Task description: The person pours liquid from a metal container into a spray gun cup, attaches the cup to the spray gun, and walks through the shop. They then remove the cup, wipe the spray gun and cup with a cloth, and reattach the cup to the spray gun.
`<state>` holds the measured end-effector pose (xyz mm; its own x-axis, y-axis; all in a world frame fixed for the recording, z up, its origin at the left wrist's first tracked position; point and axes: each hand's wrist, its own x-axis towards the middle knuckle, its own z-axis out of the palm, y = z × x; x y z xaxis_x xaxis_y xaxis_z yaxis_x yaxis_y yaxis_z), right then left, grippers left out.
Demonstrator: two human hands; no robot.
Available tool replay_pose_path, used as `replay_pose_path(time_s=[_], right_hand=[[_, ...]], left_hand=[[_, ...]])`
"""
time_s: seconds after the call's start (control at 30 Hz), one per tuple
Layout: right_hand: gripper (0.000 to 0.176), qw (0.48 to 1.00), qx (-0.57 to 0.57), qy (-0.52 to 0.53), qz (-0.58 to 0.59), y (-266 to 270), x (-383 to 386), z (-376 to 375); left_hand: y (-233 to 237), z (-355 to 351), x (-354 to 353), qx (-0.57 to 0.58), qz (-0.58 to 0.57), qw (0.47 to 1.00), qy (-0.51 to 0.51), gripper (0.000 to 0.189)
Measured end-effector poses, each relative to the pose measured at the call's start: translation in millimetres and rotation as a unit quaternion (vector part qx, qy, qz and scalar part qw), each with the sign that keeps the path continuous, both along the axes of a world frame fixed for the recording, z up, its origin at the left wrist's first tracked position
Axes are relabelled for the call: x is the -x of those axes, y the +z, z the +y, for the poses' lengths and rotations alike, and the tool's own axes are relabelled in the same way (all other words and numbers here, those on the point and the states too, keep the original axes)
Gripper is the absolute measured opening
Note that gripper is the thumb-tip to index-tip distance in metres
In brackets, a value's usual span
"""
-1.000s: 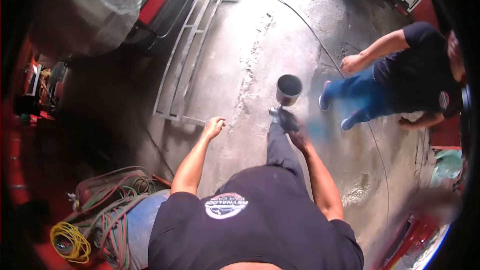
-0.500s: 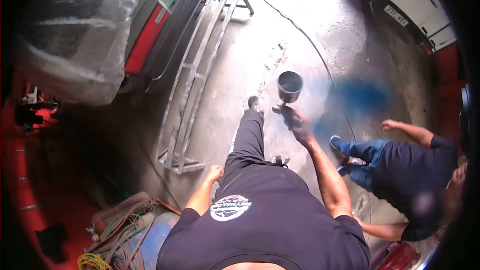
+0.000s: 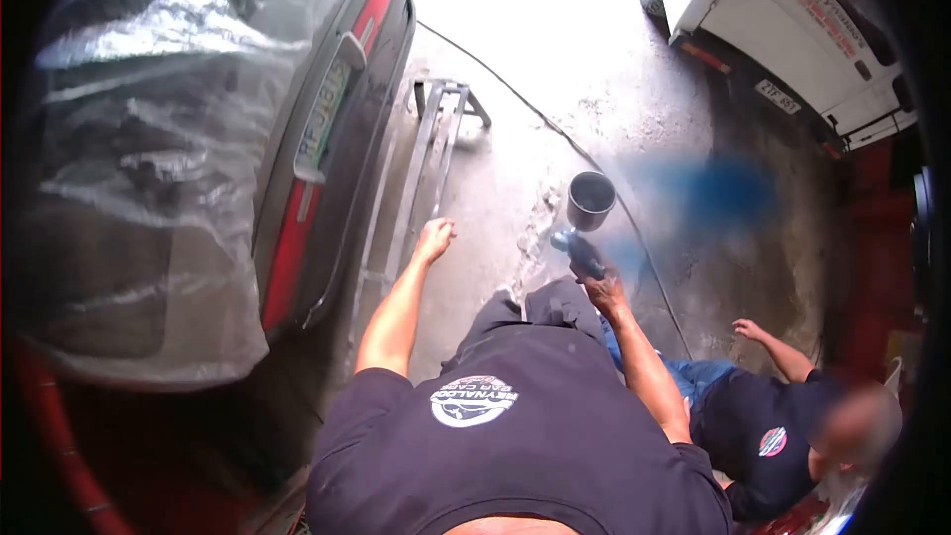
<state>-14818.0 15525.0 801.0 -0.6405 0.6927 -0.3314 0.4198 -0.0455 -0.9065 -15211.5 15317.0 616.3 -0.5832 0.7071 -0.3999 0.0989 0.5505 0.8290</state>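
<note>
My right hand [image 3: 604, 289] is wrapped round the handle of a paint spray gun [image 3: 586, 256]. A dark, open-topped cup [image 3: 591, 202] sits on the gun. Its contents cannot be made out. My left hand [image 3: 436, 238] is held out over the metal stand, with its fingers curled in and nothing visible in them. Long grey rails form the metal stand [image 3: 424, 154], which runs alongside a car's rear bumper.
Clear plastic film [image 3: 168, 188] drapes the car [image 3: 282, 282] on the left. A white van [image 3: 783, 30] stands at the upper right. A thin dark hose [image 3: 535, 109] crosses the concrete floor. Another person [image 3: 738, 416] in a dark shirt is close on my right.
The covered car fills more of the view. My left hand has risen from beside my hip to over the stand. The spray gun stays in my right hand; the coiled hoses have left view.
</note>
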Motion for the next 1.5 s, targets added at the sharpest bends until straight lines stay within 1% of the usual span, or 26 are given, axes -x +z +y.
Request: replay_pose_path(time_s=[0.07,0.13,0.17,0.23,0.3,0.33,0.4,0.43,0.53,0.6,0.67,0.73,0.77,0.8,0.83,0.9,0.93,0.97,1.0,1.03,1.07,1.1,1.23,1.3,1.4,1.5], right_hand=[[0.042,0.997,-0.056,-0.017,0.045,36.1,38.5,31.0],[0.044,0.997,-0.060,0.043,0.028,34.4,87.9,87.7],[0.044,0.996,-0.062,0.043,0.036,30.2,114.6,114.1],[0.045,0.996,0.076,-0.020,0.043,20.6,159.4,172.4],[0.040,0.998,0.016,0.024,0.051,14.0,195.3,232.1],[0.036,0.996,-0.038,0.057,0.057,12.6,217.2,262.3],[0.041,0.994,-0.026,0.081,0.072,17.3,260.4,321.4],[0.042,0.996,0.000,0.062,0.061,13.1,279.9,348.2],[0.042,0.994,-0.007,0.072,0.080,38.9,363.2,425.3],[0.043,0.990,0.003,0.138,0.029,50.2,413.3,485.7],[0.044,0.988,0.017,0.147,0.054,31.8,466.4,538.6],[0.046,0.994,0.037,0.072,0.079,15.6,520.2,586.9],[0.047,0.986,-0.080,0.121,0.079,-38.2,539.6,622.6],[0.048,0.984,-0.014,0.148,0.095,-3.8,572.4,644.4],[0.048,0.985,-0.006,0.152,0.084,26.8,586.6,653.3],[0.048,0.985,-0.005,0.159,0.072,24.0,651.9,701.0],[0.047,0.987,-0.007,0.138,0.081,16.3,682.4,723.5],[0.046,0.988,-0.015,0.121,0.093,14.2,714.5,753.5],[0.046,0.987,-0.023,0.133,0.084,9.9,738.4,776.6],[0.045,0.984,-0.027,0.158,0.079,7.0,763.5,801.7],[0.044,0.980,-0.031,0.182,0.080,10.6,798.2,829.4],[0.043,0.979,-0.032,0.181,0.088,28.6,827.3,846.1],[0.047,0.980,-0.051,0.165,0.100,34.6,939.8,915.2],[0.047,0.975,-0.059,0.199,0.083,31.1,992.6,951.3],[0.048,0.969,-0.034,0.230,0.083,1.5,1081.8,1015.5],[0.044,0.954,-0.026,0.287,0.080,-19.0,1172.2,1080.2]], left_hand=[[68.4,66.9,21.2,-0.035,0.018,0.999,0.001,0.040],[86.5,134.2,60.6,-0.031,-0.003,0.999,-0.041,0.041],[83.4,160.1,81.6,-0.022,0.013,0.997,-0.075,0.042],[56.8,200.9,111.2,-0.012,0.040,0.992,-0.117,0.042],[19.0,220.7,136.8,0.014,0.036,0.993,-0.112,0.040],[-23.4,219.9,159.8,0.025,0.180,0.968,-0.173,0.037],[-13.7,219.8,169.9,0.088,0.074,0.993,-0.035,0.033],[-49.7,213.6,184.8,0.194,0.039,0.980,-0.015,0.029],[4.8,233.0,205.6,0.296,-0.158,0.938,0.093,0.027],[35.0,264.8,219.1,0.275,-0.175,0.935,0.138,0.030],[27.7,295.8,237.4,0.247,-0.184,0.935,0.178,0.031],[10.9,339.9,258.2,0.215,-0.194,0.934,0.209,0.033],[1.0,363.2,270.5,0.238,-0.219,0.923,0.207,0.030],[-12.7,382.6,288.2,0.265,-0.243,0.911,0.202,0.027],[-30.5,382.9,291.5,0.259,-0.243,0.913,0.201,0.027],[-97.6,423.6,353.1,0.133,0.003,0.991,0.000,0.021],[-109.3,448.1,389.1,0.127,0.000,0.992,0.003,0.021],[-118.4,483.7,429.4,0.015,-0.114,0.990,0.081,0.018],[-124.4,517.0,454.8,-0.098,-0.234,0.954,0.160,0.016],[-113.7,567.6,490.8,0.143,-0.133,0.972,0.134,0.018],[-100.6,606.5,529.0,0.162,-0.134,0.966,0.151,0.024],[-60.8,643.6,564.2,0.166,-0.184,0.950,0.191,0.030],[13.2,750.7,683.7,0.008,-0.195,0.954,0.226,0.039],[30.9,786.9,724.3,-0.008,-0.202,0.947,0.248,0.040],[16.2,830.7,772.3,-0.010,-0.220,0.928,0.302,0.039],[-81.0,839.4,783.3,0.123,-0.148,0.935,0.299,0.038]])
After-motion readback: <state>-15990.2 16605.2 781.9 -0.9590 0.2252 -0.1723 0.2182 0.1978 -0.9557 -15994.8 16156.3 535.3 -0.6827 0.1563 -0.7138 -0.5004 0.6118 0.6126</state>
